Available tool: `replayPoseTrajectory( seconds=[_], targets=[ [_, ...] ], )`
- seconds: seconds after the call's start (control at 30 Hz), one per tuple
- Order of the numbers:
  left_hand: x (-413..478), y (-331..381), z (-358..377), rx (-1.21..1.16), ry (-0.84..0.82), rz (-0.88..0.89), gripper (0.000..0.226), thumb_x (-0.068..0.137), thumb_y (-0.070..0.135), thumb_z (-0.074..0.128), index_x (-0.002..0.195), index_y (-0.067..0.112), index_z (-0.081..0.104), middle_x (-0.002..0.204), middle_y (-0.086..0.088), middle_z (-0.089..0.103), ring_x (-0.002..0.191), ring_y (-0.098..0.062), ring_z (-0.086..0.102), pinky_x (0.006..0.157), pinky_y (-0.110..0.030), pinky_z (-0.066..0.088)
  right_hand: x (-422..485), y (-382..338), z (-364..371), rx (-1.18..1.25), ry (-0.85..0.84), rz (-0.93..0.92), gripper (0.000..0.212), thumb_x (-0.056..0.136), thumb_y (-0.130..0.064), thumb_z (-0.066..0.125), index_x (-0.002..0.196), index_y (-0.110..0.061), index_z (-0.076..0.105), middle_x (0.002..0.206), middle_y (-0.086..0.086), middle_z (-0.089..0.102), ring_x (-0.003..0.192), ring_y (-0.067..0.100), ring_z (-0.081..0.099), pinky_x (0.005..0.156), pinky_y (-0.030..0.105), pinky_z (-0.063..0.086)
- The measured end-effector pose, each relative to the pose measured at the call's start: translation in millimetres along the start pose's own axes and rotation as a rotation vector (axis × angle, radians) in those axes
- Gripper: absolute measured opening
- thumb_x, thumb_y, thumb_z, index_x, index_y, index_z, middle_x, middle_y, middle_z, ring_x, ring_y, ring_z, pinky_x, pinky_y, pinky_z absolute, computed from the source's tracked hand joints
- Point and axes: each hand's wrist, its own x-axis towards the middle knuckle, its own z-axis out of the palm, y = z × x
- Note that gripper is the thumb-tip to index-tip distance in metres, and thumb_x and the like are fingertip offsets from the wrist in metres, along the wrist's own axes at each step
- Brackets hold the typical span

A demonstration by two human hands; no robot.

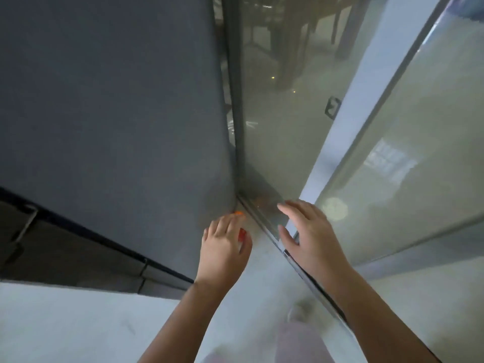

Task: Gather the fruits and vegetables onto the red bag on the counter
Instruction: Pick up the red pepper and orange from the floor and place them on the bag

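I look down at a floor corner where a grey appliance side (pixel 117 106) meets a glass sliding door (pixel 282 127). My left hand (pixel 225 244) reaches into that corner with its fingers curled around a small red item (pixel 242 235), mostly hidden under the palm. A small orange piece (pixel 238 213) lies on the floor just beyond my fingertips, against the grey side. My right hand (pixel 306 231) is spread flat, fingers apart, against the door's lower frame, holding nothing. The red bag and the counter are out of view.
The door track (pixel 309 279) runs diagonally along the pale floor (pixel 78 323) to my right. A dark cabinet base with a hinge (pixel 23 229) sits at the left. Through the glass, dark chair legs (pixel 293 48) stand outside. My legs show at the bottom.
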Motion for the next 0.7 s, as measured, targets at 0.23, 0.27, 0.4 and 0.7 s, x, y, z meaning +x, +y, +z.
replayPoseTrajectory(
  seconds=[0.23, 0.27, 0.4, 0.7],
  targets=[
    [24, 0, 36, 0.05, 0.123, -0.136, 0.024, 0.079, 0.026, 0.044, 0.101, 0.02, 0.051, 0.1, -0.004, 0.067, 0.088, -0.026, 0.057, 0.077, -0.032, 0.045, 68, 49, 44, 0.112, -0.189, -0.151, 0.04, 0.077, -0.029, 0.047, 0.105, -0.006, 0.063, 0.107, 0.011, 0.065, 0.098, 0.033, 0.06, 0.084, 0.042, 0.05],
    [26, -5, 45, 0.067, 0.11, -0.152, 0.025, 0.078, 0.025, 0.044, 0.1, 0.017, 0.053, 0.1, -0.005, 0.066, 0.088, -0.026, 0.058, 0.077, -0.03, 0.044, 74, 53, 58, 0.132, -0.204, -0.159, 0.037, 0.075, -0.025, 0.05, 0.104, -0.006, 0.063, 0.106, 0.012, 0.065, 0.097, 0.034, 0.06, 0.082, 0.043, 0.051],
    [37, -39, 97, 0.118, 0.081, -0.19, 0.031, 0.077, 0.026, 0.044, 0.098, 0.009, 0.06, 0.098, -0.008, 0.067, 0.089, -0.027, 0.059, 0.079, -0.03, 0.041, 93, 82, 128, 0.178, -0.239, -0.201, 0.034, 0.076, -0.023, 0.051, 0.103, -0.005, 0.064, 0.101, 0.013, 0.066, 0.092, 0.033, 0.061, 0.079, 0.042, 0.052],
    [71, -169, 272, 0.114, 0.075, -0.168, 0.028, 0.077, 0.027, 0.044, 0.102, 0.015, 0.048, 0.092, -0.009, 0.068, 0.091, -0.017, 0.048, 0.081, -0.027, 0.038, 97, 196, 329, 0.199, -0.379, -0.108, 0.033, 0.072, -0.017, 0.065, 0.104, -0.01, 0.059, 0.105, 0.01, 0.062, 0.091, 0.033, 0.058, 0.074, 0.046, 0.051]
  ],
)
